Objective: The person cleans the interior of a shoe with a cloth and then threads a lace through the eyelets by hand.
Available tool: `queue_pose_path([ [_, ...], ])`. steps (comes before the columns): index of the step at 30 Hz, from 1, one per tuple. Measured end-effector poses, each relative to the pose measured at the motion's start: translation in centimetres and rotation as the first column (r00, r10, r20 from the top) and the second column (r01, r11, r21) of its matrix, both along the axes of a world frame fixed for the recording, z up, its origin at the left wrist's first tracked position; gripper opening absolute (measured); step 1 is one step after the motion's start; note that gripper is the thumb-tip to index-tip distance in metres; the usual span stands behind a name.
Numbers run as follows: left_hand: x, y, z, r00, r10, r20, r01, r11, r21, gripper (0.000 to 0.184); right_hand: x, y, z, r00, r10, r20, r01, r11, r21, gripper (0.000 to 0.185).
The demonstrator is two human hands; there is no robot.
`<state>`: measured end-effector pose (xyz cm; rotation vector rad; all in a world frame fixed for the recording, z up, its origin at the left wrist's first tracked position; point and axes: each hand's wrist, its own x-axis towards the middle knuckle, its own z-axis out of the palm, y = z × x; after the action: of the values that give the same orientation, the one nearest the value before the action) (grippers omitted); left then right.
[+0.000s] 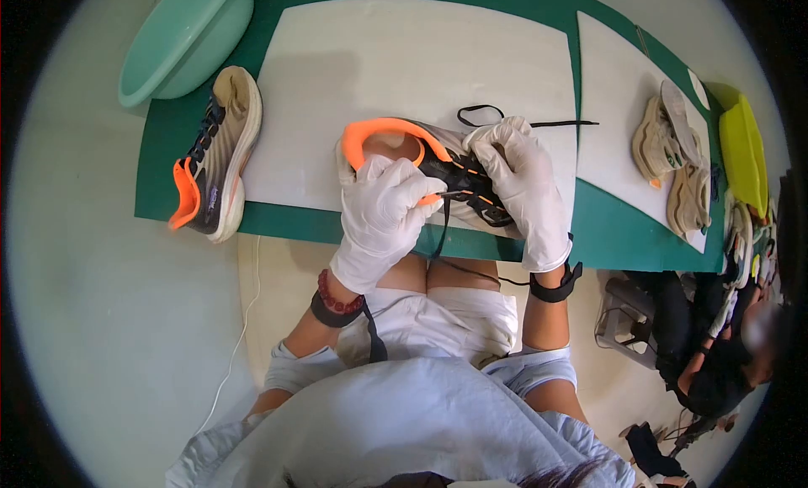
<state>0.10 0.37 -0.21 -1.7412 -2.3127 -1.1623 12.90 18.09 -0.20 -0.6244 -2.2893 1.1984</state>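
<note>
Left hand (383, 203) and right hand (519, 170) touch the shoe (443, 173) beneath.

Light bright, diffuse, apparently from above. White board (471, 58) beyond both hands: pale and mostly even, with a faint, soft-edged grey shadow past the left hand (385, 208). Left hand and right hand (526, 185), both in white, read bright; creases legible, focus good. Shoe (439, 170) between the hands: black areas dark, fine detail partly lost; orange collar (370, 133) saturated. Strong wide-angle distortion: green table edge (627, 248) curves to the right of the right hand. Black vignette fills corners. Co-worker (715, 383), far right of right hand: small, soft; head blurred.
</note>
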Motion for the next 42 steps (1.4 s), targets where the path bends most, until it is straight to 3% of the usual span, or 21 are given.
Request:
queue_pose_path([
  [4, 0.3, 0.1, -0.4, 1.000, 0.018, 0.005, -0.018, 1.000, 0.021, 0.021, -0.1, -0.7, 0.5, 0.988, -0.011, -0.151, 0.007, 1.000, -0.029, 0.011],
  [7, 0.1, 0.1, -0.5, 1.000, 0.007, 0.028, -0.008, 0.999, 0.040, 0.022, 0.7, -1.0, 1.8, 0.985, -0.023, -0.169, 0.036, 0.997, 0.074, 0.016],
  [10, 0.0, 0.2, -0.7, 1.000, -0.002, 0.013, 0.001, 0.998, 0.059, 0.022, 1.8, -1.0, 1.9, 0.984, 0.180, 0.008, -0.172, 0.927, 0.333, 0.015],
  [14, -0.1, 0.1, -1.1, 1.000, -0.010, -0.002, 0.010, 0.997, 0.075, 0.023, 1.2, -2.1, 3.0, 0.894, 0.060, 0.444, -0.167, 0.964, 0.206, 0.014],
  [20, 0.1, 0.3, -0.8, 1.000, 0.008, 0.021, -0.010, 0.994, 0.108, 0.024, 1.4, -1.0, 2.2, 0.970, 0.207, 0.125, -0.227, 0.959, 0.170, 0.018],
  [25, -0.1, 0.3, -0.5, 1.000, -0.001, -0.003, 0.002, 0.996, 0.088, 0.024, 1.5, 0.0, 1.9, 0.963, 0.263, 0.055, -0.251, 0.955, -0.161, 0.015],
  [28, 0.1, 0.2, 0.8, 0.997, -0.034, 0.069, 0.029, 0.996, 0.079, 0.025, 1.6, 0.4, 1.7, 0.959, 0.283, -0.035, -0.278, 0.905, -0.322, 0.015],
  [31, -0.3, 0.4, 0.1, 0.998, -0.049, 0.040, 0.046, 0.996, 0.080, 0.026, 1.4, 0.5, 1.1, 0.966, 0.259, -0.008, -0.253, 0.936, -0.245, 0.013],
  [35, -0.1, 0.8, -0.2, 0.999, -0.032, -0.004, 0.033, 0.995, 0.089, 0.025, 1.4, 0.4, 0.6, 0.972, 0.219, -0.085, -0.234, 0.934, -0.269, 0.008],
  [38, -0.2, 0.9, -0.5, 0.998, -0.058, 0.019, 0.056, 0.992, 0.115, 0.025, 1.5, 0.4, 1.7, 0.984, 0.175, 0.039, -0.151, 0.926, -0.346, 0.007],
  [42, -0.3, 0.8, -0.9, 0.999, -0.043, 0.003, 0.042, 0.995, 0.092, 0.023, 1.5, 0.4, 0.6, 0.988, 0.146, -0.050, -0.154, 0.933, -0.325, 0.004],
])
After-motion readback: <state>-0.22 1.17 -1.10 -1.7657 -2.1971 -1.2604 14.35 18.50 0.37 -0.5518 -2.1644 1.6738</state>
